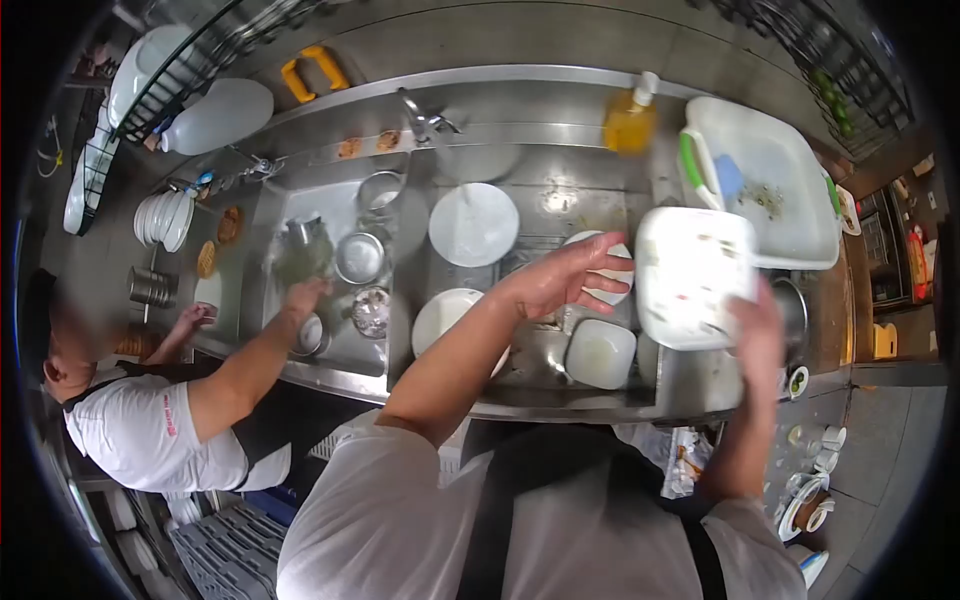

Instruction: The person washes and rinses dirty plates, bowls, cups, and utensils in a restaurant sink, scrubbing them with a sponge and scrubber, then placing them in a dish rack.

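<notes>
My right hand (pixel 757 325), blurred by motion, grips the lower right edge of a white square dish (pixel 690 262) with food scraps on it. My left hand (pixel 575 272) is held over the sink with its fingers spread and nothing in it, left of that dish. Below it a white square bowl (pixel 601 354) lies in the sink, and a round plate shows partly behind its fingers. Two more round plates lie to the left, one (pixel 474 224) in full view and one (pixel 440 322) partly under my left forearm.
A co-worker (pixel 160 425) reaches into the left basin (pixel 335 215), among metal bowls. Behind the sink stand a faucet (pixel 425 122) and a yellow soap bottle (pixel 629 120). A white tub (pixel 800 235) with scraps and a green-handled item is at the right.
</notes>
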`<state>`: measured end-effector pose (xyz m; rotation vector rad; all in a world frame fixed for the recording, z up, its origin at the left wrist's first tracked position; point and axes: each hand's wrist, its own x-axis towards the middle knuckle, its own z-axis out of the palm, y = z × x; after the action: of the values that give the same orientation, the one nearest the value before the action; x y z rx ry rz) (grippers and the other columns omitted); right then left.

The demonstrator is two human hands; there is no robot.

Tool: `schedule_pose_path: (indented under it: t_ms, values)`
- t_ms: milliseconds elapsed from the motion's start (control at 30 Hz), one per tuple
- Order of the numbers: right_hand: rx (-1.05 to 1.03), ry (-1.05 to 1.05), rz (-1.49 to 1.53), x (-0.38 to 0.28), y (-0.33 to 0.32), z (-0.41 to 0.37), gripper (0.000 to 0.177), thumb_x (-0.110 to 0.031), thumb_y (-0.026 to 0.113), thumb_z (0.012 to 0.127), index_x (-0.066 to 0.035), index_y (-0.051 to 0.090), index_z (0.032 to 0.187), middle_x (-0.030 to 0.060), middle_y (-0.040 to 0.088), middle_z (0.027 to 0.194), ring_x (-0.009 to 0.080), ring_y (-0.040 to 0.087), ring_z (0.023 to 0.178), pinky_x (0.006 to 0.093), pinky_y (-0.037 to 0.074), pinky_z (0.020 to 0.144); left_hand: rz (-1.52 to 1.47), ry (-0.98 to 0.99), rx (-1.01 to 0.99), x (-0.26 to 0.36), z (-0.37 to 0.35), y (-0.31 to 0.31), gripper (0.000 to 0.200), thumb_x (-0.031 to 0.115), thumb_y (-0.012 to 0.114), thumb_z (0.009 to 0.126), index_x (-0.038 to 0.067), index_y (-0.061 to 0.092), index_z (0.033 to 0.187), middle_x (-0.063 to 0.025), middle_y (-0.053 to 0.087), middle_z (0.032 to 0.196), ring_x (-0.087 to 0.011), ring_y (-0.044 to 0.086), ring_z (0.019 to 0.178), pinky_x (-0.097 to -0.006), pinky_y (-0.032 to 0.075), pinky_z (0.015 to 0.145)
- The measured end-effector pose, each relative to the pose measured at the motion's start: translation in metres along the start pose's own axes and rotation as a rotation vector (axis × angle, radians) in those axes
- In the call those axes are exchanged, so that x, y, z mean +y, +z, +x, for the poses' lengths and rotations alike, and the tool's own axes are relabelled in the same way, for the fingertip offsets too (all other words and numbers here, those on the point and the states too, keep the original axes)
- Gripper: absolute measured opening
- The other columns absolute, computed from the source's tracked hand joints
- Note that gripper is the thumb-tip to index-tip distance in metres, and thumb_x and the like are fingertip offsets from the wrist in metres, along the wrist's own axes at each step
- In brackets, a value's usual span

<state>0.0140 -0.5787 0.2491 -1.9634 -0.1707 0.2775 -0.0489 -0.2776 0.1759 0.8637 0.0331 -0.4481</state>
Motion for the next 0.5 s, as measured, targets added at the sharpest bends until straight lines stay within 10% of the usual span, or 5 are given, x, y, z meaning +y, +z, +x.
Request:
schedule_pose_path:
  t_ms: [67, 267, 333, 500]
  values:
    - [-0.156, 0.115, 0.062, 0.028, 0.106, 0.035, 0.043, -0.015, 0.05, 0.093, -0.003, 0.048, 0.133, 0.0092, 0.066, 0.096, 0.0156, 0.064, 0.064, 0.0258, 0.05, 0.044, -0.083, 0.037, 0.128, 0.013, -0.01, -0.027, 0.068, 0.051, 0.05, 0.097, -0.001, 0.042, 0.14, -0.0158, 0.057, 0.132, -0.0272, 0.058, 0.119, -0.0429, 0.049, 0.099]
    - [-0.238, -0.132, -0.193, 0.058, 0.331, 0.133, 0.036, -0.018, 0.05, 0.094, -0.002, 0.048, 0.127, 0.0179, 0.066, 0.096, 0.0233, 0.067, 0.078, 0.0362, 0.055, 0.058, 0.041, 0.218, 0.725, 0.057, -0.028, -0.209, 0.044, 0.026, 0.057, 0.096, 0.002, 0.05, 0.133, -0.0129, 0.064, 0.12, -0.0246, 0.065, 0.102, -0.038, 0.052, 0.092]
    - [-0.022, -0.253, -0.425, 0.042, 0.357, 0.146, 0.039, -0.026, 0.053, 0.091, 0.003, 0.051, 0.118, 0.0289, 0.066, 0.1, 0.0416, 0.065, 0.097, 0.047, 0.052, 0.083, 0.178, 0.332, 0.817, 0.06, -0.022, -0.247, 0.034, 0.024, 0.054, 0.097, 0.004, 0.055, 0.125, -0.011, 0.065, 0.109, -0.0227, 0.063, 0.095, -0.0357, 0.051, 0.085]
    - [-0.208, -0.024, -0.54, -0.002, 0.372, 0.167, 0.043, -0.03, 0.054, 0.088, 0.002, 0.055, 0.117, 0.0307, 0.063, 0.11, 0.045, 0.06, 0.107, 0.0485, 0.046, 0.096, 0.31, 0.317, 1.046, 0.085, -0.034, -0.23, 0.035, 0.028, 0.052, 0.099, 0.004, 0.054, 0.124, -0.0103, 0.064, 0.106, -0.0201, 0.059, 0.099, -0.036, 0.046, 0.089]
